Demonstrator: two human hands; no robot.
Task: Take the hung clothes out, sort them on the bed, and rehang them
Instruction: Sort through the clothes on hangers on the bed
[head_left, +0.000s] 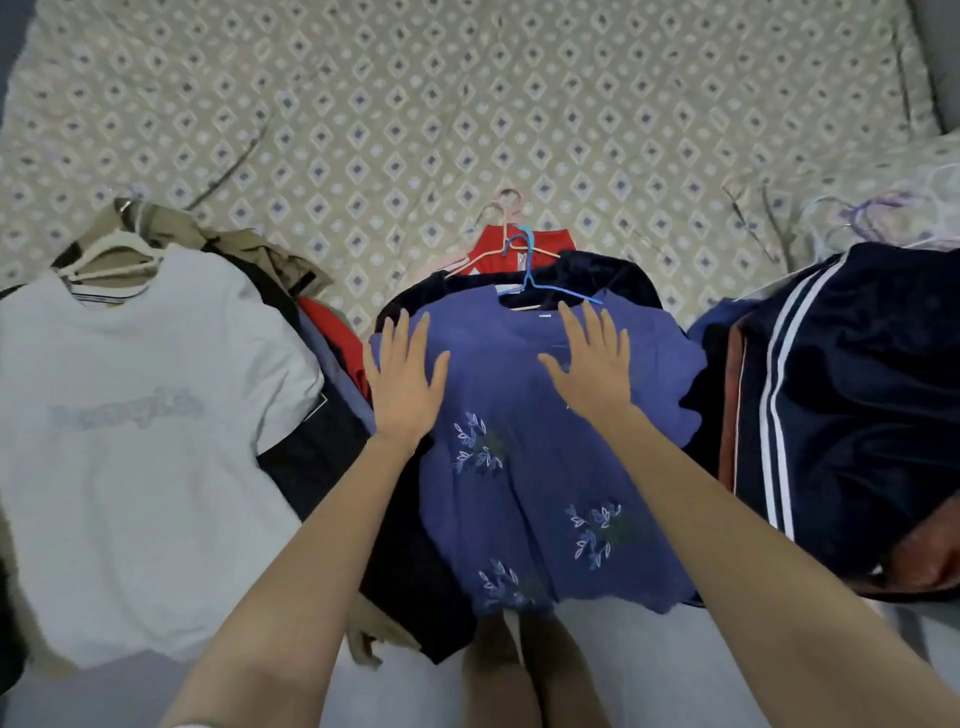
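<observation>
Bed: bed (467, 104) under a beige cover with a diamond print; three heaps of clothes lie along its near edge.
Middle heap, top layer: blue top (524, 467), front up and spread flat, pale leaf embroidery on its lower half, neck pointing away from the person.
Hanger: blue hanger (530, 283) sits in the neck of the blue top, hook towards the far side of the bed.
Middle heap, below: dark garment (582, 270) shows past the shoulders and at the lower left; red garment (524, 249) peeks out beyond it, with a pink hanger (506, 200) hook on the cover.
Left hand: left hand (402, 384) lies palm down on the blue top near the sleeve, fingers straight and spread.
Right hand: right hand (592, 369) lies palm down just below the neckline, fingers straight and spread.
Hands together: apart, one on each side of the chest; neither grips cloth.
Left heap: white T-shirt (130, 493) with faint grey lettering on a white hanger (111, 254); khaki garment (249, 249) beneath it.
Right heap: navy garment (872, 389) with two white stripes, crumpled.
Far right: lilac hanger hooks (878, 213) on pale flowered cloth; cannot tell what the cloth is.
</observation>
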